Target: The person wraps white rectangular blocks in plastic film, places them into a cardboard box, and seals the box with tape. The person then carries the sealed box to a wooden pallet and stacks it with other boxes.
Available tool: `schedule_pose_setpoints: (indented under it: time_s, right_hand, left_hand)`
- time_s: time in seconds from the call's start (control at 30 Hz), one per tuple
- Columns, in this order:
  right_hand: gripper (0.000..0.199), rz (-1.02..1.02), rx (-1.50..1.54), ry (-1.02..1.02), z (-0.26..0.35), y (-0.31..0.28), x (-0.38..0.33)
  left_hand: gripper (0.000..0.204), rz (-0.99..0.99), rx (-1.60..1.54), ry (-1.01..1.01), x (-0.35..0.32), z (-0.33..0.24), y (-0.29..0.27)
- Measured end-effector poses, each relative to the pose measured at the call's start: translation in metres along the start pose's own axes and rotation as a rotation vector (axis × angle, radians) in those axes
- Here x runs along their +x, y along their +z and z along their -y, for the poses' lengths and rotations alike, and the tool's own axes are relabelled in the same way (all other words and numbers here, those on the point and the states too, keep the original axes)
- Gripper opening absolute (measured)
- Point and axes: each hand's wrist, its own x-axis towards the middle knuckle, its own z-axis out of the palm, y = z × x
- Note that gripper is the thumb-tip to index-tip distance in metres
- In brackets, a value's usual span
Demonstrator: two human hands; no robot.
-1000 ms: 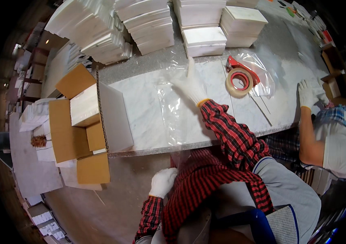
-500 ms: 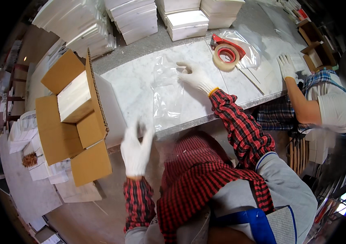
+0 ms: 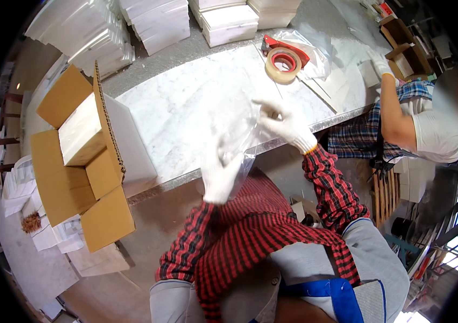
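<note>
A clear plastic bag [image 3: 238,136] is stretched between my two white-gloved hands, above the front edge of the pale marble worktop [image 3: 169,102]. My left hand [image 3: 221,175] grips the bag's near left side, thumb against the fingers. Higher and to the right, my right hand [image 3: 287,125] is closed on its right edge with a pinch of thumb and fingers. The film is see-through and partly blurred, so its outline is hard to follow.
An open cardboard box [image 3: 67,185] holding white slabs stands at left. Stacks of white tiles [image 3: 156,24] line the back. A red tape dispenser [image 3: 288,56] with a roll lies beyond my right hand. At right, a gloved co-worker [image 3: 401,113] works near small boxes [image 3: 407,62].
The bag has left the worktop and is now held up between my hands. My left hand has moved right and up onto it; my right hand has come nearer. The view has shifted slightly.
</note>
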Motion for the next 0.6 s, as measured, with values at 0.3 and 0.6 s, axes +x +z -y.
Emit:
schedule_pose_setpoints:
  time_s: [0.3, 0.6]
  right_hand:
    - [0.05, 0.039, -0.276, -0.256, -0.035, 0.025, -0.017]
    - [0.03, 0.029, -0.353, -0.357, -0.027, 0.027, 0.016]
  left_hand:
    - [0.025, 0.244, 0.265, -0.089, -0.04, 0.02, -0.025]
    - [0.045, 0.561, 0.444, -0.33, -0.007, -0.03, -0.066]
